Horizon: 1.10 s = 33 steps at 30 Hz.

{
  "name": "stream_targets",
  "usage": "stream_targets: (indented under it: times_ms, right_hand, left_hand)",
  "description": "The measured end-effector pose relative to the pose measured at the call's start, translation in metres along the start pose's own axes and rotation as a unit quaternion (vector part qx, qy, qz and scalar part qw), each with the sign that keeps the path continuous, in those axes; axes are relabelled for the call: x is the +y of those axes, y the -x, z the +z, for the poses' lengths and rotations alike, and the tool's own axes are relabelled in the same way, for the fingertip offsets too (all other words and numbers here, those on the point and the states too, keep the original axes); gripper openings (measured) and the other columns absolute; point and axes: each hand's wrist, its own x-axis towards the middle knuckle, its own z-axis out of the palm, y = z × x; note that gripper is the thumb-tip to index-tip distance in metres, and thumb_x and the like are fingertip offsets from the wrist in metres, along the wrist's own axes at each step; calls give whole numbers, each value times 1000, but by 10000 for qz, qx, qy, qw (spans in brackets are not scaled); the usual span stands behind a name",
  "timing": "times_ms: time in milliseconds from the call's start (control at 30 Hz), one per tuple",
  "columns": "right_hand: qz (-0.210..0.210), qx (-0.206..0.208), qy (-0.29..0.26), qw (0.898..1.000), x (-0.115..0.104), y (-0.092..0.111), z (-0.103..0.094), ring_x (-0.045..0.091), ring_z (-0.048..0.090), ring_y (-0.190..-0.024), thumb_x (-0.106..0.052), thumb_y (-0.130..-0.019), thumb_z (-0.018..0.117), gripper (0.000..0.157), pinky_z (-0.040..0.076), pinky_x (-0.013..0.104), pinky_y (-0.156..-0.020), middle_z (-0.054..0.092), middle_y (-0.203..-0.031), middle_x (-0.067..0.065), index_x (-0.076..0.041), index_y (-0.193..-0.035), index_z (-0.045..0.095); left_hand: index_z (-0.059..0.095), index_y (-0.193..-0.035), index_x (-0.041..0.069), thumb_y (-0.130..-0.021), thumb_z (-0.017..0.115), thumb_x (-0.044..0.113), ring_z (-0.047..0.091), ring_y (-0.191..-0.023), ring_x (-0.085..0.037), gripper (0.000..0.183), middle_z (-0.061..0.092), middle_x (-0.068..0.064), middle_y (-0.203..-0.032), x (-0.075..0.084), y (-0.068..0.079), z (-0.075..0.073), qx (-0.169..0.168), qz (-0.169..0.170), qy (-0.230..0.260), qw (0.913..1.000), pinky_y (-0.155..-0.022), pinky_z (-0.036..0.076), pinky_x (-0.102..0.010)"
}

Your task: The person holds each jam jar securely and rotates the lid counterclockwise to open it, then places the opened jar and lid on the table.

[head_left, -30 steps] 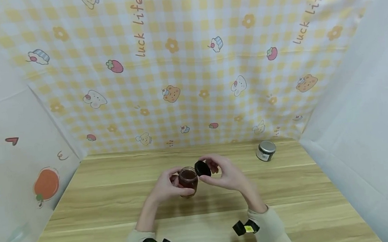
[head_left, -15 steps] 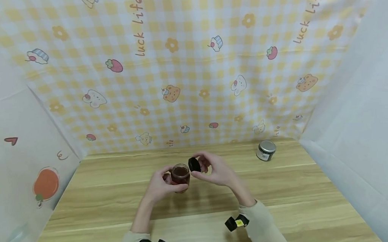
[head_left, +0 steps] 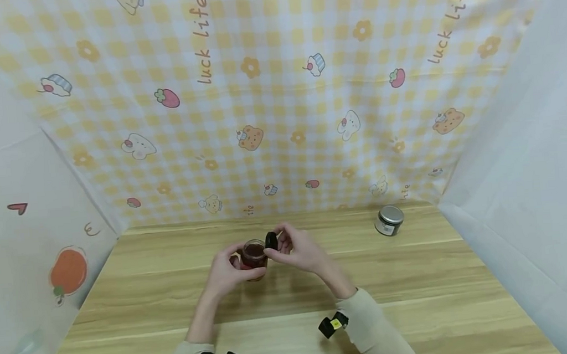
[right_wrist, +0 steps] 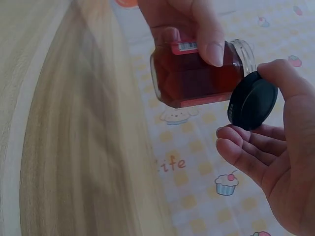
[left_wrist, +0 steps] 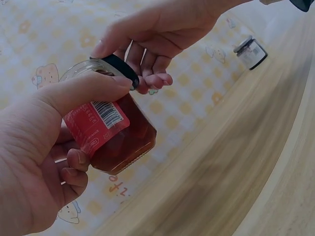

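Observation:
My left hand (head_left: 225,271) grips a glass jar (left_wrist: 129,137) of dark red-brown contents, thumb across the front and fingers round the far side. A red label (left_wrist: 93,123) with a barcode wraps its side. The jar's mouth (head_left: 255,248) is uncovered and faces up in the head view. My right hand (head_left: 299,251) pinches a round black lid (right_wrist: 253,101) between thumb and fingers. Tilted on edge, the lid stands right at the jar's rim, overlapping it in the left wrist view. Both are held over the table.
A second, squat jar (head_left: 389,221) with a silver lid and pale label stands at the back right of the wooden table (head_left: 174,313). Behind the table hangs a yellow checked cloth (head_left: 278,110); white sheets (head_left: 524,180) flank both sides.
Both hands have shifted left with the jar and the lid. The lid has turned from showing its face to nearly edge-on in the head view and now overlaps the jar's rim.

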Motion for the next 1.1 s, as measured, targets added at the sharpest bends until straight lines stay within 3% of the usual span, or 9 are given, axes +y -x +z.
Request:
stream_targets:
  times_ms: [167,600,900,1100]
  right_hand:
    - [229,-53,8,9997,4,-5,6,7,61,-71,-31,-93,74,41,54,25,-65,65,-82,-2,-6,-121,58]
    - [-189,-219,379,9989,13,-16,14,4,56,-65,-33,-90,78,53,50,22,-62,63,-80,-4,-5,-131,60]
    - [-264,-225,528,9980,22,-19,21,8,53,-63,-36,-91,76,47,46,22,-60,66,-82,9,-9,-126,62]
    - [-160,-332,541,9979,26,-22,27,6,57,-69,-35,-91,75,47,50,21,-65,65,-85,0,-5,-124,59]
  left_hand:
    - [69,-119,7,-68,95,16,51,-60,-16,59,64,-7,-84,-3,2,-5,260,-276,-76,9993,-54,43,-25]
    - [68,-117,7,-70,95,21,51,-59,-17,56,61,-9,-75,-13,1,-18,570,-537,-32,9969,-53,43,-27]
    - [67,-120,4,-71,94,25,51,-60,-14,60,61,-7,-76,-17,2,-28,840,-702,-132,9939,-53,41,-27]
    - [67,-119,7,-71,94,30,49,-60,-15,59,59,-5,-74,-20,2,-34,1024,-913,-236,9903,-52,40,-27]
